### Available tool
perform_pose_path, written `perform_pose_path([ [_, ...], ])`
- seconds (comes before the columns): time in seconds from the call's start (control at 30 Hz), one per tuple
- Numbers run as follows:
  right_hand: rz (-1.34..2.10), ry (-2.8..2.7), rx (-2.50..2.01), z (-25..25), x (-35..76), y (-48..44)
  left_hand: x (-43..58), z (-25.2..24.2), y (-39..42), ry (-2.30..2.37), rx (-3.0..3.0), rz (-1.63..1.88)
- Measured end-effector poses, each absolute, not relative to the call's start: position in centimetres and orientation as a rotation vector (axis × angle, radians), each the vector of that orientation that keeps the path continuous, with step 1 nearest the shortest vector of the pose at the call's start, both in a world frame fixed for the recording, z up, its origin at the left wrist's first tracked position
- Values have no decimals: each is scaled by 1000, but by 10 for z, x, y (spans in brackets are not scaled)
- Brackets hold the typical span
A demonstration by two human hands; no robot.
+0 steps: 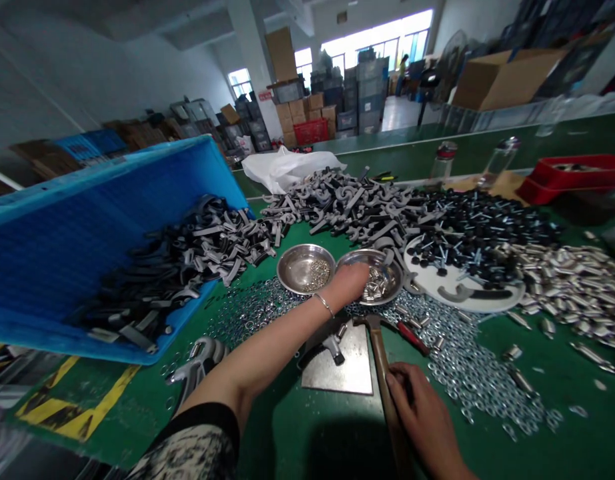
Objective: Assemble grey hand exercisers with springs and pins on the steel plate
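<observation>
My left hand [352, 281] reaches over the rim of the right metal bowl [398, 283], which holds small metal pins; its fingertips are hidden. Beside it stands a second metal bowl [290, 270] with tiny parts. My right hand [421, 410] lies by the wooden handle of a hammer [382, 360], fingers curled near it; whether they grip it is unclear. A metal plate [350, 370] lies on the green table, with a grey and black clamp-like part [330, 347] on it. Near the hammer head is a red-handled screwdriver [412, 337].
A blue crate [87, 233] of grey parts tips in from the left. Behind the bowls lie heaped grey parts [347, 200] and black-headed bolts [487, 220]. A white plate [437, 290], silver cylinders [577, 287], loose rings [467, 367] and a red tray [542, 180] are at right.
</observation>
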State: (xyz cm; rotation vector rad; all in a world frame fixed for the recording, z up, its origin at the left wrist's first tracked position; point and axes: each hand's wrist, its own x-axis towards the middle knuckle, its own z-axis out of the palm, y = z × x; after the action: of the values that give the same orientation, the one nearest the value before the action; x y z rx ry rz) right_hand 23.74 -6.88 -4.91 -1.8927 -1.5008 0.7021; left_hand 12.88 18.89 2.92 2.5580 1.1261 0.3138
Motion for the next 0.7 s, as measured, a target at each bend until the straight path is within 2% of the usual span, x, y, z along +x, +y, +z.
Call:
perform_pose_path([
  [0.17, 724, -1539, -1979, -43, 229, -68, 55, 31, 129, 1079, 2100, 663],
  [0.27, 839, -1426, -1958, -38, 228, -62, 16, 17, 97, 1207, 1880, 659],
  [0.47, 1609, -894, -1583, -26, 233, -42, 10, -7, 80, 1444, 2025, 600],
  [0.7, 1607, -991, -1516, -26, 240, -44, 19, -15, 78, 1509, 2218, 556],
])
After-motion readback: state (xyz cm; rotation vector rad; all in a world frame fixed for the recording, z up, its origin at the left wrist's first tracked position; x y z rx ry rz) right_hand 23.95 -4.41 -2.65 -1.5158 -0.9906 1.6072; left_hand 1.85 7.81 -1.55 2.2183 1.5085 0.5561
